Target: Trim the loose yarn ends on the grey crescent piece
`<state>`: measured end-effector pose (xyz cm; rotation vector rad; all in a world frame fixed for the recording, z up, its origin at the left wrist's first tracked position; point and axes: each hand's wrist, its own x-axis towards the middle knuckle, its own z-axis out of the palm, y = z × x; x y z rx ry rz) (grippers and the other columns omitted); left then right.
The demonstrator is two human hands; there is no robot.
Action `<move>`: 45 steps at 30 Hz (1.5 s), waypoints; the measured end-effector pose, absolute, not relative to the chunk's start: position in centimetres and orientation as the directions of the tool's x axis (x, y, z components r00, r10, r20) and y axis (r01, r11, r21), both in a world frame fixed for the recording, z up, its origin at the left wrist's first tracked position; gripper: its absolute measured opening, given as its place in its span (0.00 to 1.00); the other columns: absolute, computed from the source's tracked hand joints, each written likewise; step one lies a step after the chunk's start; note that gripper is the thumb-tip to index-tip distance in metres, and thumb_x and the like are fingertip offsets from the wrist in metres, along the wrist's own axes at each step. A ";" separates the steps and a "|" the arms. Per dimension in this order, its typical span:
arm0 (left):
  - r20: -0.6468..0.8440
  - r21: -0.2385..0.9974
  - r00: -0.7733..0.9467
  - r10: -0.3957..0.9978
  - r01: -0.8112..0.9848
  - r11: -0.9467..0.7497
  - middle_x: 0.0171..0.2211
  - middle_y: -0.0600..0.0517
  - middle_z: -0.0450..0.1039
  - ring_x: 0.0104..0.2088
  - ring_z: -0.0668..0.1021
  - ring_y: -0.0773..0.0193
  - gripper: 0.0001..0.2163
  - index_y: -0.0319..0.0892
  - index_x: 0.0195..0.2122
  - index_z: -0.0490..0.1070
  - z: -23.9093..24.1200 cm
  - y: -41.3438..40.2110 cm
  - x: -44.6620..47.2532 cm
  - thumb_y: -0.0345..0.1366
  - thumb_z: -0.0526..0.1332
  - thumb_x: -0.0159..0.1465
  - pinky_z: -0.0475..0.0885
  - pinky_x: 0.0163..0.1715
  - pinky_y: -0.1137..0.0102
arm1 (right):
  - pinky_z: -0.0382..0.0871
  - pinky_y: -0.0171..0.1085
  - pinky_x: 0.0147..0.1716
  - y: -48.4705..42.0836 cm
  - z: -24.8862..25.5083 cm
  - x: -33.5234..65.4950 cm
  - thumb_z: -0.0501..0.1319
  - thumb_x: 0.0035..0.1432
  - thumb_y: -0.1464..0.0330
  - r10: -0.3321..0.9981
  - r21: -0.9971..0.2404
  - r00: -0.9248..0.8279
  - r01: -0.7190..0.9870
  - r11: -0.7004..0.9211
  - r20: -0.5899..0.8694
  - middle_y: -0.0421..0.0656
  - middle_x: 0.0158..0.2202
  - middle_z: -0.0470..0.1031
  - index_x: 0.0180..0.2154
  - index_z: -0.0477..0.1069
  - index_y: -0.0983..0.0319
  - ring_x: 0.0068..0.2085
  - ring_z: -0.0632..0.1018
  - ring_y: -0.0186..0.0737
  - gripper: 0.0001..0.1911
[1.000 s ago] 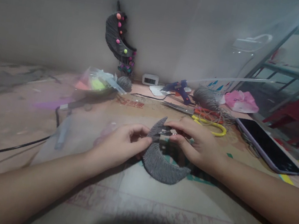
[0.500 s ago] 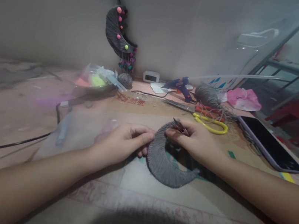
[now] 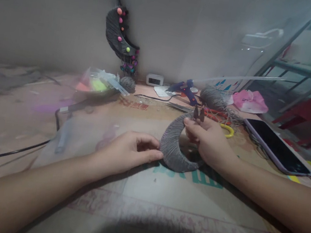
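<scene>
A flat crescent moon wound in grey yarn [image 3: 174, 150] is tilted up above the cardboard, its upper end in my right hand [image 3: 210, 138]. The thumb of that hand presses on the near face and its fingers curl behind. Two dark, pointed pieces [image 3: 199, 114] stick up by the crescent's upper tip; I cannot tell what they are. At the crescent's left edge, my left hand [image 3: 129, 151] has its thumb and fingertips closed on the rim. Behind my right hand lie scissors with yellow handles [image 3: 229, 131], partly hidden.
A phone [image 3: 278, 146] lies to the right. Along the back are a blue glue gun [image 3: 185, 89], grey yarn [image 3: 213, 97], a small clock [image 3: 154, 79] and a pink bag [image 3: 250, 101]. A decorated crescent [image 3: 115, 28] hangs on the wall. A black cable [image 3: 6, 152] crosses the left.
The crescent has been raised and tilted more upright, its lower end moving away from me. My right hand has turned with it; my left thumb has slid lower along the rim.
</scene>
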<state>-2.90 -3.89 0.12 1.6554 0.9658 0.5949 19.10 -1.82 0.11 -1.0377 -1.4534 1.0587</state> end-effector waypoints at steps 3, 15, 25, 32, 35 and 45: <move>-0.078 0.947 0.534 0.842 0.302 -0.104 0.26 0.53 0.74 0.26 0.73 0.68 0.11 0.40 0.32 0.76 0.0 -3.9 -2.9 0.43 0.62 0.61 0.66 0.26 0.74 | 0.48 0.31 0.17 -1.9 0.1 19.0 0.63 0.56 0.56 0.967 -0.969 -0.118 0.078 0.235 0.226 0.32 0.19 0.55 0.24 0.59 0.61 0.19 0.56 0.27 0.19; 0.041 0.999 0.258 0.965 -0.004 -0.042 0.22 0.54 0.69 0.21 0.70 0.71 0.17 0.40 0.24 0.65 0.0 -3.3 -3.1 0.43 0.53 0.67 0.64 0.22 0.75 | 0.49 0.30 0.17 -1.7 0.3 19.0 0.65 0.54 0.58 0.974 -0.975 -0.076 -0.079 0.205 0.211 0.32 0.18 0.54 0.23 0.57 0.60 0.19 0.55 0.27 0.21; 0.024 0.922 0.514 0.857 0.320 -0.217 0.33 0.51 0.77 0.36 0.76 0.61 0.11 0.40 0.39 0.75 0.7 -4.0 -2.5 0.42 0.61 0.62 0.69 0.33 0.71 | 0.46 0.31 0.17 -2.7 0.6 17.5 0.62 0.57 0.56 0.976 -0.987 -0.150 -0.051 0.150 0.156 0.30 0.16 0.52 0.22 0.56 0.60 0.18 0.53 0.26 0.22; 0.071 0.974 0.310 0.948 0.184 -0.133 0.21 0.58 0.65 0.21 0.68 0.70 0.10 0.41 0.31 0.68 0.4 -3.4 -2.9 0.42 0.58 0.64 0.61 0.21 0.75 | 0.59 0.30 0.23 -3.4 2.2 17.4 0.65 0.51 0.60 0.951 -0.937 -0.280 0.280 0.211 0.130 0.37 0.25 0.67 0.30 0.70 0.64 0.25 0.67 0.29 0.13; 0.089 0.977 0.262 0.961 0.165 -0.135 0.20 0.59 0.63 0.20 0.66 0.71 0.10 0.41 0.30 0.65 0.4 -3.4 -3.0 0.41 0.57 0.65 0.60 0.20 0.76 | 0.59 0.30 0.23 -3.3 2.0 17.8 0.64 0.52 0.61 0.955 -0.918 -0.276 0.339 0.204 0.110 0.36 0.24 0.67 0.31 0.71 0.64 0.24 0.67 0.29 0.12; 0.178 0.971 0.186 0.966 0.129 -0.203 0.25 0.57 0.66 0.24 0.71 0.70 0.06 0.41 0.36 0.65 1.1 -3.8 -2.6 0.38 0.57 0.66 0.68 0.24 0.76 | 0.57 0.30 0.23 -3.5 1.6 17.9 0.61 0.55 0.50 0.958 -0.944 -0.231 0.242 0.224 0.168 0.36 0.24 0.64 0.30 0.70 0.63 0.24 0.65 0.29 0.21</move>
